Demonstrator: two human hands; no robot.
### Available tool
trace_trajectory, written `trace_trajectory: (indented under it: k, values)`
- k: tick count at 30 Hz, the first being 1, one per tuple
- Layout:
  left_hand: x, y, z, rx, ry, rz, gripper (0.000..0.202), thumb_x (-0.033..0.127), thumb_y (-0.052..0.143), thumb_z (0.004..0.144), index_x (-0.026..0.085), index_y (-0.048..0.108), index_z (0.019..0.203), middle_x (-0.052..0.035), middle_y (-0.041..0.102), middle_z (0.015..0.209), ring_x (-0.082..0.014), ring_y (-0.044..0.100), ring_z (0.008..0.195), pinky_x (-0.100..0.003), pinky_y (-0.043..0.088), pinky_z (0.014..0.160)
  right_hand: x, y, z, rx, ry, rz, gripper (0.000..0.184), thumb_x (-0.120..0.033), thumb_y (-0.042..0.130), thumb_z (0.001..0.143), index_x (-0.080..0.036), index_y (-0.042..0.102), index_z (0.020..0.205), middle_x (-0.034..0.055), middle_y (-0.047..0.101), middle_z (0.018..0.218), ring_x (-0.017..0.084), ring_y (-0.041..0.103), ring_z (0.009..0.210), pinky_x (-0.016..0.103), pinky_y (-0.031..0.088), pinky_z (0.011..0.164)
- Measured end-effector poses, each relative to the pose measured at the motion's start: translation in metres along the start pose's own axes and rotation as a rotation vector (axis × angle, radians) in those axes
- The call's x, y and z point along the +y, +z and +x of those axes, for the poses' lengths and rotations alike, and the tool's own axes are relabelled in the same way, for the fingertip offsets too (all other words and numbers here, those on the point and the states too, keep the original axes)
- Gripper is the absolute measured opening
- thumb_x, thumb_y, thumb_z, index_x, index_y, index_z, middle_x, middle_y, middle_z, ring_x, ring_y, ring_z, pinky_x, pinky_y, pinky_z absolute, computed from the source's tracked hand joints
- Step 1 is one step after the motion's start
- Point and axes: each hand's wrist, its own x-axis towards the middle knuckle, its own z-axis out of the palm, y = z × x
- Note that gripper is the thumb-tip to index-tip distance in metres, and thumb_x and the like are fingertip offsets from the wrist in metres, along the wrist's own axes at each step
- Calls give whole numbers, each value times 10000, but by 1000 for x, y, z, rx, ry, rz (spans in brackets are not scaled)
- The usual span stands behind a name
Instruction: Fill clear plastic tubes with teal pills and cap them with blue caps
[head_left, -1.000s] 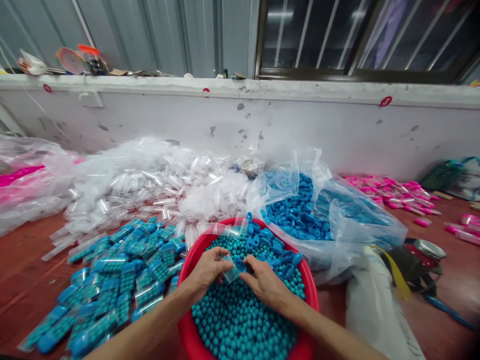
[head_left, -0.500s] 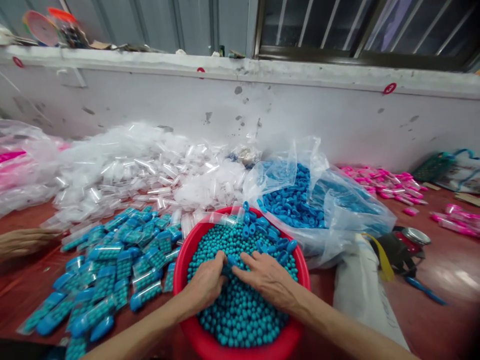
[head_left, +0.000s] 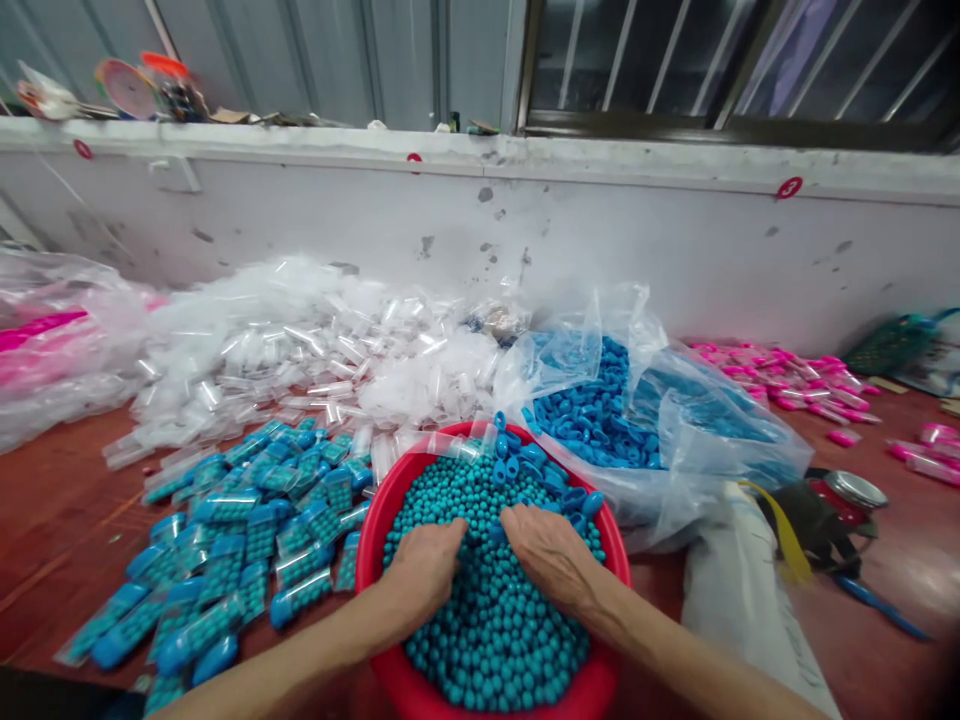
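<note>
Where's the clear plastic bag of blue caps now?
In the head view, right of centre: the bag lies beyond the round red plastic tub, left of the pink plastic pile.

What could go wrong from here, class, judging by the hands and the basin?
1. The left hand and right hand are down among the beads in the red basin; a quick move might flick some out.
2. Loose blue caps lie on the beads, so some could get buried.
3. Clear tubes overlap the far rim and might slip in.
</note>
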Motion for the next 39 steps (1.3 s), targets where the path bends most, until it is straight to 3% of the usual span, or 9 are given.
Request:
trace_trajectory:
  k: [4,8,12,17,22,24,30,36,39]
  values:
    - [10,18,3,-18,-67,-58,430,128,387,762,108,379,1191,-152,628,897,-272,570,878,-368,394,759,-2,15,-5,-26,115,49,339,-32,354,806,-122,459,1116,108,600,789,220,584,613,310,416,487]
    - [14,20,14,27,-118,-261,322,114,467,693,129,476,1015,-139,613,892,-290,545,894,-399,373,792,-7,22,4,-32,274,130,315,-2,303,784,-104,538,967,161,597,787,253,602,639,341,431,518]
    - [17,21,33,51,-159,-445,234,54,492,620,152,488,832,-110,590,880,-275,530,900,-385,367,806,-5,23,18,-141,295,348,331,-12,288,798,-67,519,1029,203,617,845,261,612,706,348,436,575]
    - [16,25,37,-59,-116,-881,149,71,449,632,170,444,744,1,547,720,-142,536,696,-248,424,649,11,18,13,-197,196,588,249,-219,321,881,-177,565,912,46,639,771,152,604,692,233,446,603]
    - [13,19,32,-194,-102,-1228,189,76,458,597,157,446,767,46,493,621,-72,488,560,-193,402,587,17,12,5,-314,373,1283,266,-203,296,860,-166,556,902,-16,547,657,83,484,443,170,372,370]
    - [11,16,31,-217,-99,-1305,205,114,497,604,160,454,799,42,514,635,-77,499,572,-191,396,565,17,13,6,-291,403,1392,229,-212,345,842,-166,552,928,-34,512,642,66,450,419,154,356,347]
    - [9,11,22,-186,-105,-1486,306,264,628,610,173,453,844,36,559,644,-94,509,538,-196,381,464,11,14,8,-146,360,1471,201,-285,423,806,-165,573,866,-46,502,633,60,457,420,146,367,343]
    - [16,14,16,-119,-171,-1510,393,392,591,640,181,423,924,30,568,633,-113,540,462,-180,343,369,2,7,11,-17,385,1393,247,-282,407,804,-156,586,690,-34,518,587,71,448,414,168,349,387]
    - [18,19,16,-24,-174,-1511,442,404,569,649,174,401,987,30,572,637,-101,520,400,-163,297,323,1,3,10,-12,355,1327,278,-275,385,820,-163,560,635,-49,461,505,76,409,409,177,317,410]
